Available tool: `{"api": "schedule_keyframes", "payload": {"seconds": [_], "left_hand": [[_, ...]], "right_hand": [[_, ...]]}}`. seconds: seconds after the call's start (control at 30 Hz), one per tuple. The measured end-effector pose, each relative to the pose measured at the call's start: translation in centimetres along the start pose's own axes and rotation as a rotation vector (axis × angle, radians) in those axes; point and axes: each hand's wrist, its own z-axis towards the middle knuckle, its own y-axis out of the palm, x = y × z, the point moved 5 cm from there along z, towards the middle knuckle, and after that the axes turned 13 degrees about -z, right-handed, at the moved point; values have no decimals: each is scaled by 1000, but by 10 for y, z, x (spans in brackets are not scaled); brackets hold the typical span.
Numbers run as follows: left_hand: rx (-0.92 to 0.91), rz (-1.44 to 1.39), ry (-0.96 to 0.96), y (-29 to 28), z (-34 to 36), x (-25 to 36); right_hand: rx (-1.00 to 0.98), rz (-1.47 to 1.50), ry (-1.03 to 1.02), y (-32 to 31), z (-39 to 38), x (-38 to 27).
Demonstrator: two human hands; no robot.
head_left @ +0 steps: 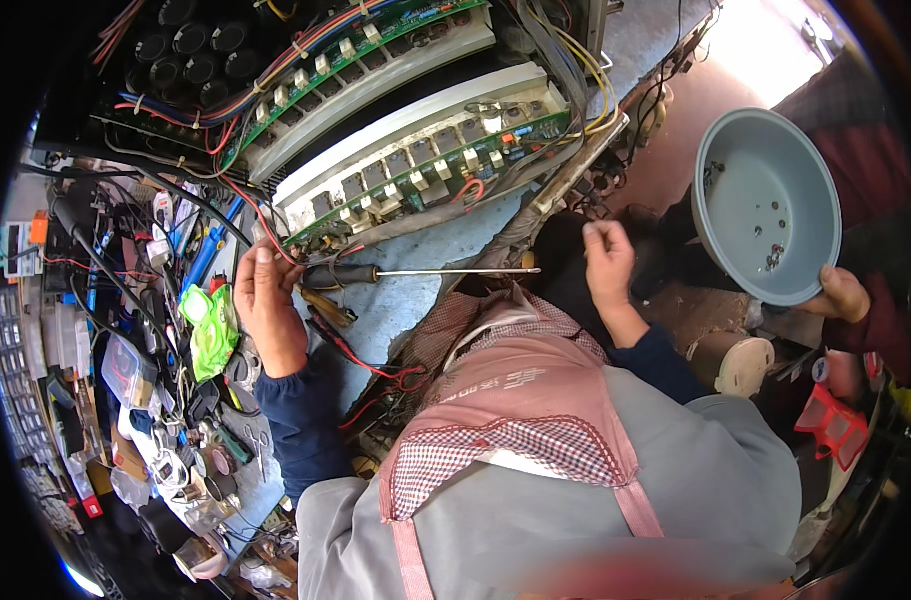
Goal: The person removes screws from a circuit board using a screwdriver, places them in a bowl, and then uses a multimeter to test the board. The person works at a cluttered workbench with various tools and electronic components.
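My left hand [268, 305] rests at the lower left corner of a green circuit board [415, 165] with white heat-sink metal. Its thumb and fingers are pressed together beside a thin red wire; what they hold, if anything, is hidden. A long screwdriver [345, 275] with a dark handle lies just right of that hand, its shaft pointing right. Below it is a tool with a wooden-looking handle [328, 308]. My right hand [608, 265] is raised off the bench with curled fingers; nothing between them can be made out.
At the right, another person's hand [843, 297] holds a grey-blue basin [710, 215] with several small metal parts inside. Large round capacitors [190, 40] and bundled wires fill the open device. Tools, cables and a bright green bag [213, 335] crowd the left side. A red mesh item [832, 425] lies lower right.
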Motion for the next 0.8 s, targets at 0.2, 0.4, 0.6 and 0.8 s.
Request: {"api": "schedule_keyframes", "payload": {"seconds": [0.2,0.4,0.6,0.8], "left_hand": [[35,-9,-186,10,1,-7],[-48,-42,-267,25,6,-7],[-58,-136,-334,31,14,-9],[-41,-212,-372,31,19,-13]], "right_hand": [[164,219,-347,-12,41,-197],[144,314,-231,15,79,-218],[348,90,-233,8,74,-230],[409,-6,-456,0,54,-263]]}}
